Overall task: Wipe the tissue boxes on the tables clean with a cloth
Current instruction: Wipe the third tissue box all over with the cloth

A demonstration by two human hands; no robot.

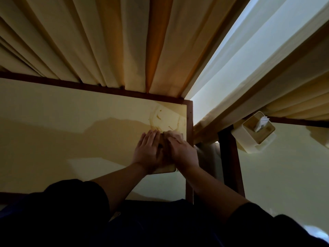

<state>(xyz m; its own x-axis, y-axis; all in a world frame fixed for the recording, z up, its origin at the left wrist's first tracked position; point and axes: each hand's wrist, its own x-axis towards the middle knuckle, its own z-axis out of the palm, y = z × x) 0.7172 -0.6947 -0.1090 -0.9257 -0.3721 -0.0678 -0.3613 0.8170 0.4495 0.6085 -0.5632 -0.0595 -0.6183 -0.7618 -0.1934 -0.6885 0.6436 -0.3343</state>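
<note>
A pale tissue box (pixel 168 169) lies on the left table (pixel 71 122) near its right edge, mostly hidden under my hands; only its near corner shows. My left hand (pixel 147 150) rests flat on the box with its fingers straight. Beside it, my right hand (pixel 183 151) has its fingers curled over a light cloth (pixel 176 135), which it holds against the far end of the box. A second cream tissue box (pixel 249 138) with a white tissue sticking out stands on the right table (pixel 284 166), apart from both hands.
Streaky wet marks (pixel 165 118) cover the left tabletop just beyond my hands. Dark wooden frames edge both tables, with a narrow gap (pixel 206 157) between them. Pleated curtains (pixel 106 41) hang behind the tables, and a bright window strip (pixel 231 59) shows at the right.
</note>
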